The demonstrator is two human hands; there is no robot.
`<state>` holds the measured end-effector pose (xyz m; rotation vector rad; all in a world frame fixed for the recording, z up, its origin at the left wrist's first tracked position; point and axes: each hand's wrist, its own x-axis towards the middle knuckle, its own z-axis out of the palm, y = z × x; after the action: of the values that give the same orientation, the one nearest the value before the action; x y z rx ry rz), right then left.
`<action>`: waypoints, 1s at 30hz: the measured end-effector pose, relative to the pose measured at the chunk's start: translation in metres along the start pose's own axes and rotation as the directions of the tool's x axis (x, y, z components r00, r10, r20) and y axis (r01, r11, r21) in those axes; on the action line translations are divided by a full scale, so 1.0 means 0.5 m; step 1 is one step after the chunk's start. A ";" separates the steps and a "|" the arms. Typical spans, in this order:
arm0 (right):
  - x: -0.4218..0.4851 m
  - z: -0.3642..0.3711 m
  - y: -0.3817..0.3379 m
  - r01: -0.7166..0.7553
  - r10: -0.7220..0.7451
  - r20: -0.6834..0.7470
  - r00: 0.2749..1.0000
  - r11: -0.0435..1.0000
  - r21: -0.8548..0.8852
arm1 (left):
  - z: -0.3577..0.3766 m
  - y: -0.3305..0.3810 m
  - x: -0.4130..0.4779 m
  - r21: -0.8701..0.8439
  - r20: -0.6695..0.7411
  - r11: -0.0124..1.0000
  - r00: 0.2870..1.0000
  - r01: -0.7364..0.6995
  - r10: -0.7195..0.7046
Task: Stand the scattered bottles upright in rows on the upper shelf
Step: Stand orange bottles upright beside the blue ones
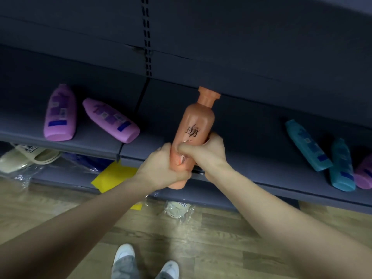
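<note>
An orange bottle [196,121] with black lettering is held in front of the dark shelf [251,125], cap pointing up and away. My left hand [164,168] grips its lower part and my right hand [207,152] grips its middle from the right. Two purple bottles [60,113] [111,119] lie flat on the shelf at the left. At the right lie two teal bottles [308,144] [342,168] and part of another purple bottle [363,174].
A lower shelf holds cream slippers [22,158], clear plastic wrapping and a yellow sheet [112,176]. A wrapped item [179,208] lies on the wooden floor below. My white shoes [145,262] stand on the floor. A slotted upright [147,37] divides the shelf back.
</note>
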<state>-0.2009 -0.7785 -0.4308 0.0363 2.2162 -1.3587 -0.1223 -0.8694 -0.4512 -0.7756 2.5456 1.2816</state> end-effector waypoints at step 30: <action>-0.427 0.437 -0.119 0.459 -0.362 0.314 0.878 0.822 -0.337 | -0.408 -0.402 -0.458 0.466 -0.297 0.841 0.944 0.274 -0.143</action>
<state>0.0580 -0.9373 -0.3617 -0.7647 2.3261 -1.0050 0.1910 -1.0449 -0.3772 -1.1053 2.7000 0.4293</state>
